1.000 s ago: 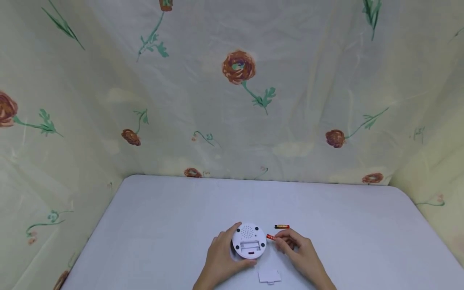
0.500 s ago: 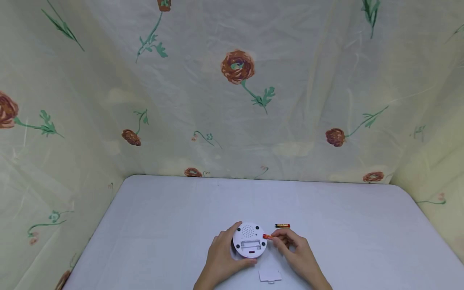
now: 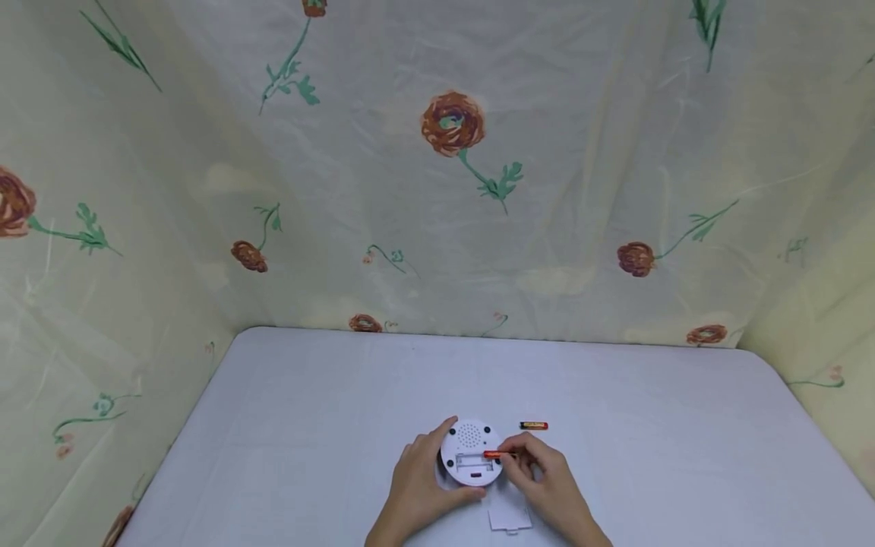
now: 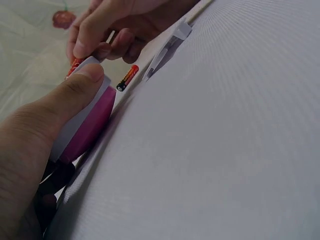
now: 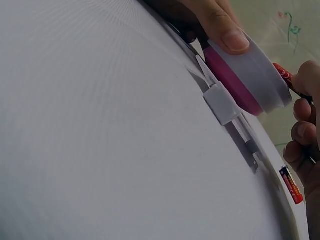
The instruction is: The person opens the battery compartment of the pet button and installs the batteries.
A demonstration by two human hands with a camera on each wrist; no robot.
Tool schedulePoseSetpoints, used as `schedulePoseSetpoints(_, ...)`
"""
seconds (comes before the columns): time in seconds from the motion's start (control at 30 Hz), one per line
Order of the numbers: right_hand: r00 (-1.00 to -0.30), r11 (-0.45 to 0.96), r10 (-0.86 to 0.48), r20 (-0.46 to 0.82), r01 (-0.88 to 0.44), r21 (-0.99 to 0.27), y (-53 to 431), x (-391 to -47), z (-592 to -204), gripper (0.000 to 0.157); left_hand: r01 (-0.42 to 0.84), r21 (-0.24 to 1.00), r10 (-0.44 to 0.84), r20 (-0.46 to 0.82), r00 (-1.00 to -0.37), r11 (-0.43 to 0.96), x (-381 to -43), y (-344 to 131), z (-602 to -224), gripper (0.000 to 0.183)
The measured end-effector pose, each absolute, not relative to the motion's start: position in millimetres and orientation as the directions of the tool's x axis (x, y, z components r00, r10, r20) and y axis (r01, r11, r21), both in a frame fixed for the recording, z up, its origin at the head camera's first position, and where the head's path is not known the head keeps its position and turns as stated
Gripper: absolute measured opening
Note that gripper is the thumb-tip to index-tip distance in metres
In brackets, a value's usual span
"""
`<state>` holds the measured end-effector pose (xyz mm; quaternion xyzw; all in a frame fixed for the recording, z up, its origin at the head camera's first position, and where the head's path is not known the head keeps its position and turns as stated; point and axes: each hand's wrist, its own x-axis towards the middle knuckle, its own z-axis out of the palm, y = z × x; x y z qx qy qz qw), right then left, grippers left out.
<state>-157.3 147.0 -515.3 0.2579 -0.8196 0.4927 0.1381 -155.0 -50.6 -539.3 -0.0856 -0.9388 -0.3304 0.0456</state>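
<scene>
Nearest the person on the tabletop (image 3: 307, 425) lies a white rectangular cover (image 3: 509, 521), a small tab on its near edge; the right wrist view gives it in profile, flat-looking from above but with a raised block. Just beyond, the left hand (image 3: 420, 485) grips a round white device (image 3: 469, 444), thumb at the near edge and fingers round the far side. From the head only its white face shows, with speaker holes, dark feet and an uncovered compartment (image 3: 472, 461); both wrist views add a magenta band (image 4: 92, 127) round its side. The right hand (image 3: 543, 475) pinches a red battery (image 3: 492, 454) between thumb and fingers over the compartment's right end; whether it touches the inside cannot be told. Farther off, just beyond the right hand, a second battery (image 3: 534, 426) lies loose; the wrist views show its black end clearly. Behind the tabletop hangs a floral cloth (image 3: 547, 228), largely seen from the head.
</scene>
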Motion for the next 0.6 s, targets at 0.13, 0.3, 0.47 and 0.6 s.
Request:
schedulePoseSetpoints(0.13, -0.762, 0.4, -0.297, 0.575, -0.646, -0.65, 147.3, -162.2, -527.5, 0.021, 0.207, 0.615, 0.134, 0.163, -0.977, 0.761, -155.1, -50.9, -540.7, 0.101)
schedulePoseSetpoints(0.3, -0.725, 0.416, -0.291, 0.624, -0.683, -0.6, 146.7, -164.6, -532.1, 0.025, 0.223, 0.622, 0.135, 0.186, -0.973, 0.751, -155.2, -51.9, -542.5, 0.1)
schedulePoseSetpoints(0.47, -0.723, 0.436, -0.296, 0.623, -0.683, -0.586, 146.7, -163.8, -530.4, 0.024, 0.222, 0.626, 0.131, 0.189, -0.973, 0.748, -155.6, -52.4, -543.6, 0.1)
schedulePoseSetpoints(0.6, -0.718, 0.44, -0.297, 0.629, -0.688, -0.577, 144.3, -160.8, -521.5, 0.025, 0.227, 0.625, 0.133, 0.194, -0.972, 0.747, -156.3, -52.5, -542.6, 0.1)
